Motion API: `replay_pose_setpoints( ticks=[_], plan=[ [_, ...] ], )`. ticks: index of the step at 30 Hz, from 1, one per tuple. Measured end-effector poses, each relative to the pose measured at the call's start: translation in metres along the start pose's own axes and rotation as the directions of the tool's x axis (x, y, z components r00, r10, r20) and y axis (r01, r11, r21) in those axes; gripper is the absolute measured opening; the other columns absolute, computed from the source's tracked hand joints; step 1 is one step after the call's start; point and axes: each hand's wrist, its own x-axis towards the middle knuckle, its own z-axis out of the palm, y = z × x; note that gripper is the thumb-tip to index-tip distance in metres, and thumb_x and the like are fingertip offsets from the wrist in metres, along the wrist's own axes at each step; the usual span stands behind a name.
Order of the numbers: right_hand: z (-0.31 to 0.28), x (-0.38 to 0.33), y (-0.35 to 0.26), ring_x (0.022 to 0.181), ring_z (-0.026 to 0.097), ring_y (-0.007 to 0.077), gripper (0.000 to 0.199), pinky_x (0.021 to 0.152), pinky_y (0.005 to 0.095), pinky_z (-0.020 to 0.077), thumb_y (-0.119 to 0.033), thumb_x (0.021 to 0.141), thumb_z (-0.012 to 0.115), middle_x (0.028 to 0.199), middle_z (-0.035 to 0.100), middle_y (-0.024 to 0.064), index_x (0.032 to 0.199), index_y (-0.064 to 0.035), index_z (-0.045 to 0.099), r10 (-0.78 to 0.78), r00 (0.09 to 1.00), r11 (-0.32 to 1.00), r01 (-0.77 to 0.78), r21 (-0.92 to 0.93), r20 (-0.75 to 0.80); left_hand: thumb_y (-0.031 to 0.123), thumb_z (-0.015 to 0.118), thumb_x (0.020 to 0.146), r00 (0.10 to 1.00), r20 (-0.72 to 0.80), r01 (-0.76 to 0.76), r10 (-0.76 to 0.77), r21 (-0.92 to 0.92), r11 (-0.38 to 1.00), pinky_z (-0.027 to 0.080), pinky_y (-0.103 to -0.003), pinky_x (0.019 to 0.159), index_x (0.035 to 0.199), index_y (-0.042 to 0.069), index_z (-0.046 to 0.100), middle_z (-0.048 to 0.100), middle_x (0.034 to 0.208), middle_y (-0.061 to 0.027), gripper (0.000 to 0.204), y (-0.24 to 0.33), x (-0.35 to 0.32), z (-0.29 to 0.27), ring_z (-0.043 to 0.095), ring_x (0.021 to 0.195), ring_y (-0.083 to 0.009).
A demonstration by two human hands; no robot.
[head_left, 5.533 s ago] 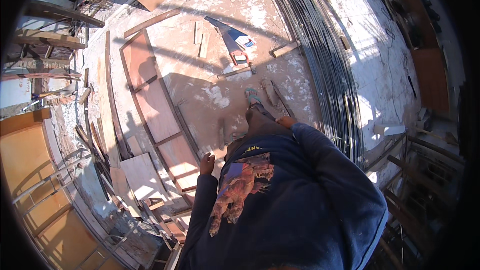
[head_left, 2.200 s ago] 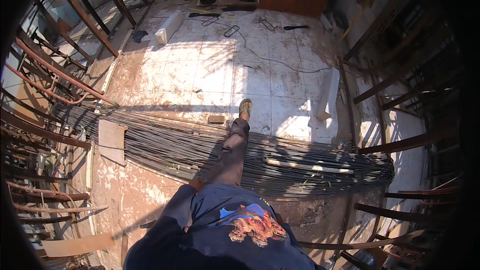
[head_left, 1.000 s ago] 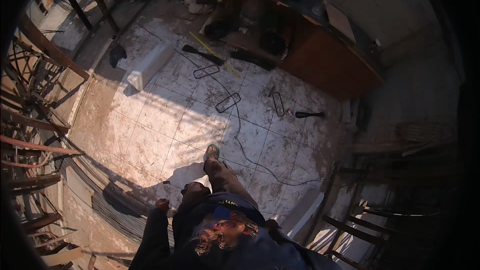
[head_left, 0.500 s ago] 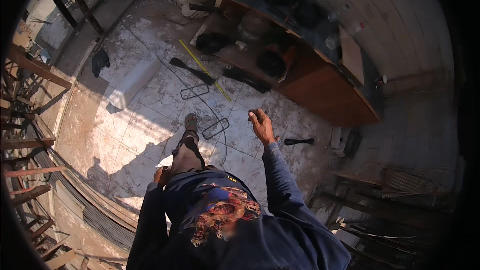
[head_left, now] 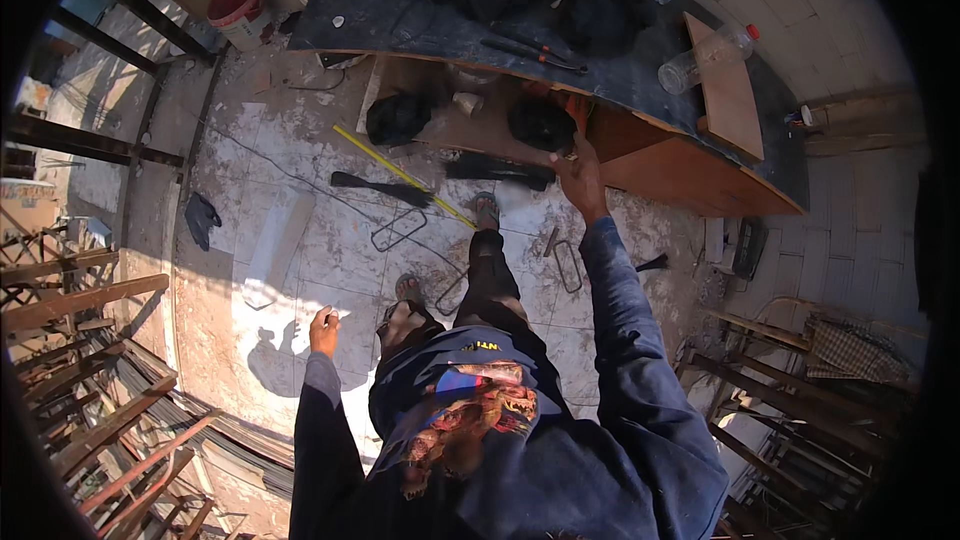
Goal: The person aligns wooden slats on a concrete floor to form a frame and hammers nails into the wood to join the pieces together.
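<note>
My right hand (head_left: 580, 182) reaches to the lower shelf under the dark counter, fingers stretched and apart. Its fingertips are beside a black bundle (head_left: 540, 126), perhaps a plastic bag; contact is unclear. My left hand (head_left: 324, 332) hangs in sunlight over the floor, fingers curled in. Whether anything small lies in them is too small to make out. A yellow strip (head_left: 395, 170), like a folding rule or tape, lies on the tiles beyond my feet, across a dark flat brush-like piece (head_left: 375, 187). Bent wire loops (head_left: 398, 227) lie nearby.
The dark countertop (head_left: 620, 65) carries black-and-orange long-handled pliers (head_left: 540, 56), a clear plastic bottle (head_left: 695, 62) and a board (head_left: 722, 90). A red bucket (head_left: 237, 15) stands far left. Wooden frames (head_left: 90, 305) crowd the left side; more timber (head_left: 780, 400) lies at right.
I have stepped closer to the counter. My right hand has moved from above the floor to the shelf. My left hand has swung out from beside my thigh.
</note>
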Motion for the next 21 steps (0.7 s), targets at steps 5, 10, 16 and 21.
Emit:
replay_pose_setpoints(
  ticks=[5, 10, 16, 21],
  plan=[
    [-0.046, 0.197, 0.028, 0.126, 0.044, 0.0452, 0.06, 0.106, 0.0468, 0.0365, -0.028, 0.084, 0.069, 0.127, 0.051, 0.0333, 0.124, 0.0118, 0.05, -0.134, 0.908, 0.981, 0.067, -0.179, -0.396, 0.024, 0.062, 0.091, 0.993, 0.022, 0.116, -0.116, -0.019, 0.993, 0.053, -0.029, 0.065, 0.116, -0.003, 0.06, 0.063, 0.086, -0.0067, 0.036, 0.046, 0.024, 0.066, 0.06, 0.072, -0.0151],
    [-0.06, 0.279, 0.039, 0.111, 0.056, 0.0375, 0.057, 0.101, 0.0456, 0.042, -0.025, 0.082, 0.07, 0.11, 0.061, 0.0233, 0.127, 0.0036, 0.051, -0.123, 0.992, 0.825, 0.087, -0.559, -0.026, 0.023, 0.063, 0.09, 0.927, 0.357, -0.234, 0.119, 0.298, 0.926, 0.052, -0.033, 0.08, 0.125, 0.004, 0.058, 0.067, 0.107, -0.0128, 0.04, 0.096, 0.024, 0.142, 0.067, 0.095, -0.0262],
    [-0.068, 0.24, 0.023, 0.088, 0.063, 0.0325, 0.06, 0.084, 0.0498, 0.0482, -0.022, 0.082, 0.069, 0.098, 0.062, 0.015, 0.137, -0.0162, 0.047, -0.179, 0.956, 0.844, 0.27, -0.463, 0.231, 0.034, 0.059, 0.092, 0.913, 0.385, -0.292, 0.136, 0.385, 0.876, 0.05, -0.038, 0.092, 0.129, 0.006, 0.055, 0.066, 0.115, -0.0181, 0.047, 0.236, 0.032, 0.21, 0.063, 0.11, -0.0327],
    [-0.093, 0.238, 0.026, 0.082, 0.063, 0.0337, 0.058, 0.078, 0.0474, 0.0486, -0.021, 0.083, 0.068, 0.098, 0.062, 0.015, 0.137, -0.0211, 0.047, -0.132, 0.947, 0.856, 0.259, -0.448, 0.294, 0.028, 0.061, 0.091, 0.939, 0.334, -0.24, 0.083, 0.46, 0.855, 0.052, -0.038, 0.086, 0.125, 0.005, 0.058, 0.066, 0.115, -0.0191, 0.041, 0.278, 0.066, 0.228, 0.066, 0.103, -0.0305]
  ],
)
